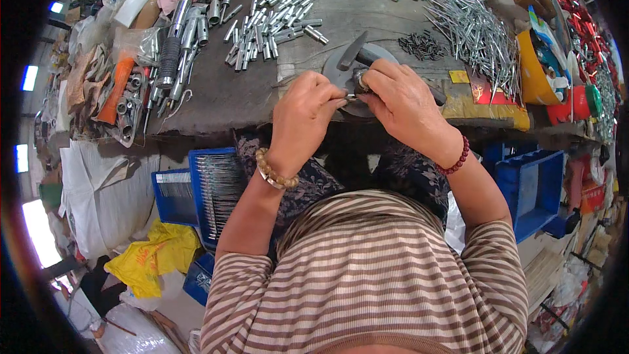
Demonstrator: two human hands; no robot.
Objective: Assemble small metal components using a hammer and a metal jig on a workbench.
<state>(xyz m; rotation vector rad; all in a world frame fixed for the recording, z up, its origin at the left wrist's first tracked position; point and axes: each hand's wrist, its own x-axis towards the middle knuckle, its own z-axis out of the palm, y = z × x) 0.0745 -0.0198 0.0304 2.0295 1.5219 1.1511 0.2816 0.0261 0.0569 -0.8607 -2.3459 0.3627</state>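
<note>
My left hand (304, 115) and my right hand (406, 101) meet at the near edge of the bench, fingers pinched close together. Between the fingertips shows a small silvery metal piece (350, 97), mostly covered, so its kind cannot be told. Just beyond lies a round grey metal plate (332, 67). A hammer (352, 51) rests across it, its dark handle running beneath my right hand. Small black pins (422, 46) lie heaped to the right of the hammer. Short silver metal tubes (275, 23) are spread beyond my left hand.
Thin silver rods (475, 36) form a pile at the right, near a yellow container (536, 69). At the left lie a red-and-black power tool (173, 52) and an orange-handled tool (118, 92). Blue bins (216, 187) with metal rods stand below the bench; another blue bin (534, 190) is at right.
</note>
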